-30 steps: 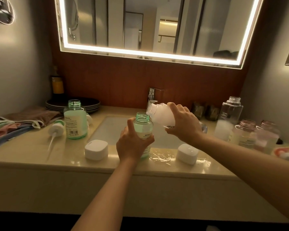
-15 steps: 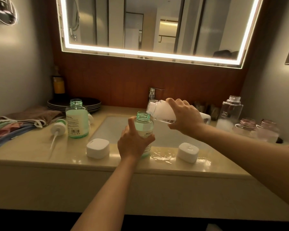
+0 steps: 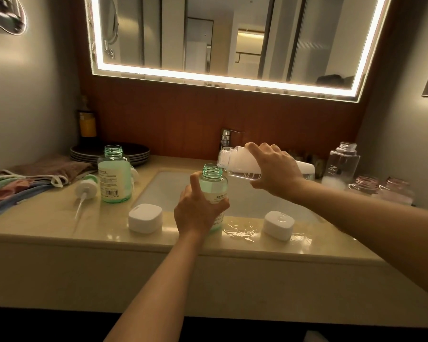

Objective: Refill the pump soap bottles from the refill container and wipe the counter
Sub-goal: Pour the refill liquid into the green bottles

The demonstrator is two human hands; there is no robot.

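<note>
Refill container (image 3: 242,166), gripped by right hand (image 3: 273,169), tilts beside left hand's (image 3: 198,211) clasped green bottle (image 3: 211,183); misaligned mouths risk spilling.

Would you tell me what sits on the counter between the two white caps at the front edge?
In the head view, the green bottle, gripped by the left hand, stands between the left white cap and the right white cap, beside a wet patch.
</note>
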